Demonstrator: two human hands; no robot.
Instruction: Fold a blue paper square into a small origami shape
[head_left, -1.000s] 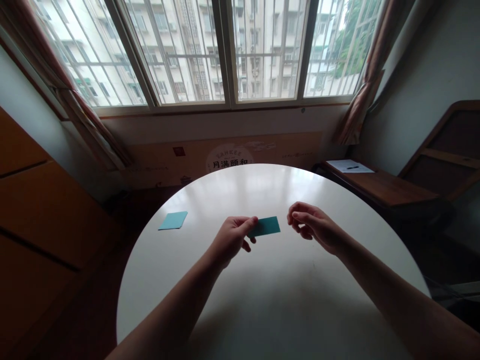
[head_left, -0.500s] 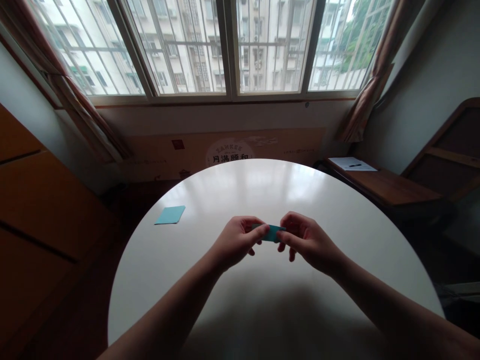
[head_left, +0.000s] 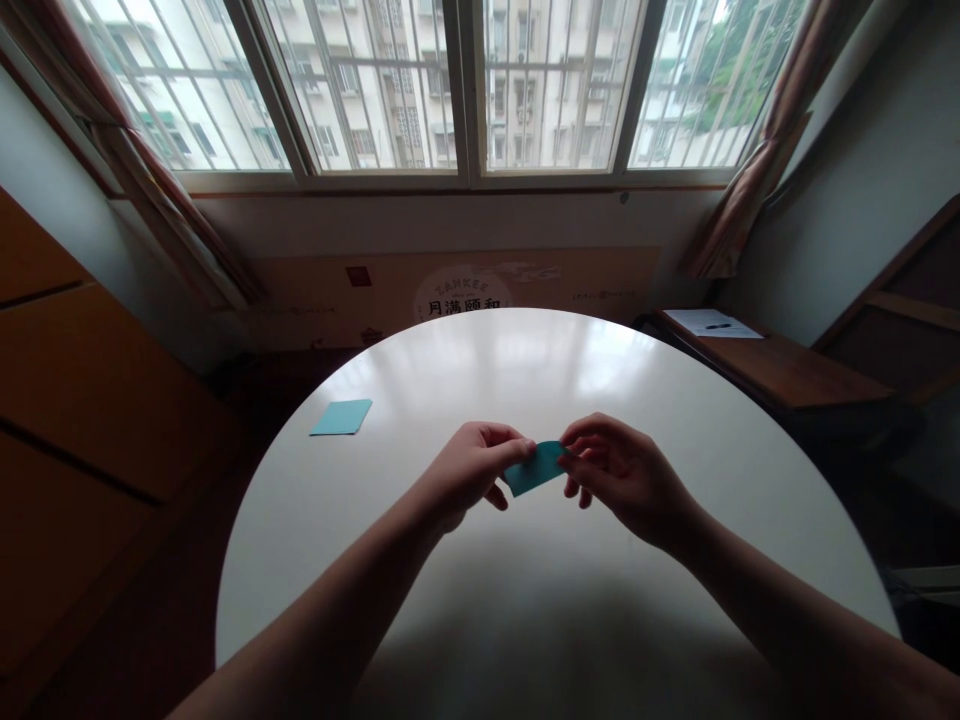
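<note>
A small teal paper [head_left: 535,467] is held above the round white table [head_left: 555,600], tilted with its left end lower. My left hand [head_left: 472,473] pinches its left end between thumb and fingers. My right hand [head_left: 622,475] pinches its right end, fingers curled round the edge. A second teal paper [head_left: 342,417] lies flat on the table at the far left, well apart from both hands.
A barred window fills the wall ahead, curtains at both sides. A brown side table [head_left: 780,370] at the right carries a white sheet and pen [head_left: 712,324]. Wooden furniture [head_left: 82,400] stands at the left. A printed cardboard panel [head_left: 457,295] leans under the window.
My right hand came in from the right and took the free end of the teal paper. Both hands now hold it, and it has tilted since half a second ago.
</note>
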